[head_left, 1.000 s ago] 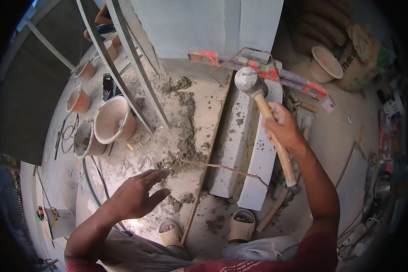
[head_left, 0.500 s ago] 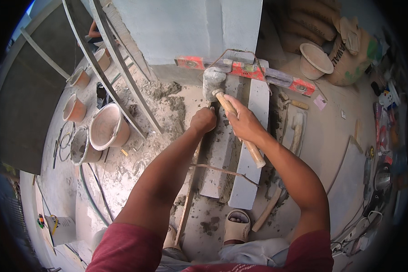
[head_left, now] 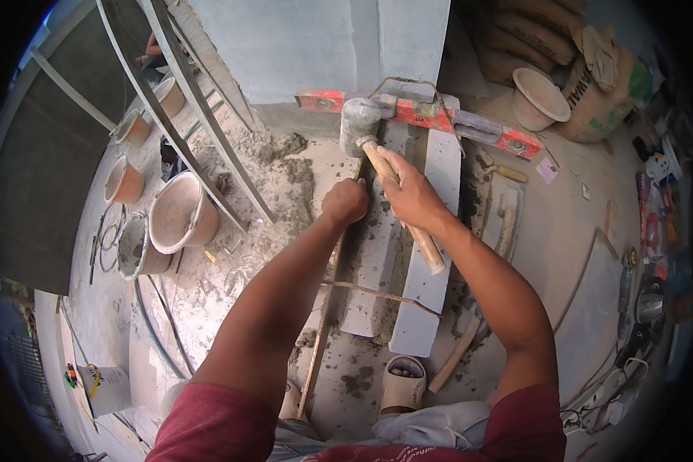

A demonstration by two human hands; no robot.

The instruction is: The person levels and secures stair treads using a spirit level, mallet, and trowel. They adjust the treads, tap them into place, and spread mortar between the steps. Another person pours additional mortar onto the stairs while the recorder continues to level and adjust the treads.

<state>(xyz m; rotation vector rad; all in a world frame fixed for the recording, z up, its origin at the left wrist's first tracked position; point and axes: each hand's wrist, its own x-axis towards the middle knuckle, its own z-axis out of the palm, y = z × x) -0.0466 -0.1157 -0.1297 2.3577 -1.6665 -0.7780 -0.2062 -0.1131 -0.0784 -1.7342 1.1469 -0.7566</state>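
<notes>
Bringing the left hand point(head_left: 345, 202) in to the long narrow strip point(head_left: 316, 362), away from its open, raised pose of a second ago over the mortar-strewn floor point(head_left: 242, 266). Now clamping the strip's upper stretch in curled left fingers, knuckles up, with the undersides hidden from view. Wrapping the fingers of the right hand point(head_left: 410, 194) firmly around the wooden handle of the mallet point(head_left: 358, 131), just right of the left fingers. Holding its grey head just beyond the left fingers, over or against the far part of the strip; cannot tell touching from hovering at this angle. Carrying the head leftward too, compared with a second ago, from above the pale blocks to the strip's line. Showing only a slight further move of the mallet since half a second ago, and hardly any of the left hand. Judging by that, pairing both hands on one spot: left fingers for steadying, right fingers for the tool. Passing the inner block point(head_left: 373, 254) just right of the left fingers, and the outer block point(head_left: 417, 323) nearer the body than the right fingers. Crossing both blocks below the fingers: a thin bent stick point(head_left: 385, 291). Lying beyond both sets of fingers: a red spirit level point(head_left: 427, 114).
</notes>
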